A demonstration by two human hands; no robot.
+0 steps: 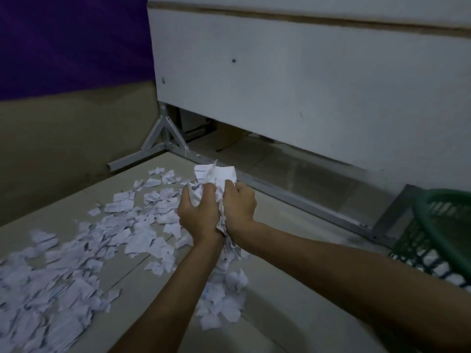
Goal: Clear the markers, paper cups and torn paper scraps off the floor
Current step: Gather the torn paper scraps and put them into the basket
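The left hand (pixel 197 216) and the right hand (pixel 239 206) press together from either side of a bunch of paper scraps (pixel 214 178), held above the floor (pixel 275 301) near the middle of the view. More torn paper scraps (pixel 76 263) lie spread over the floor to the left of the hands and below them, reaching the left edge. Behind the hands a panel (pixel 305 85) stands on a metal frame (pixel 165 138) that runs along the floor, and a basket (pixel 438 233) sits at the right edge, with paper inside it.
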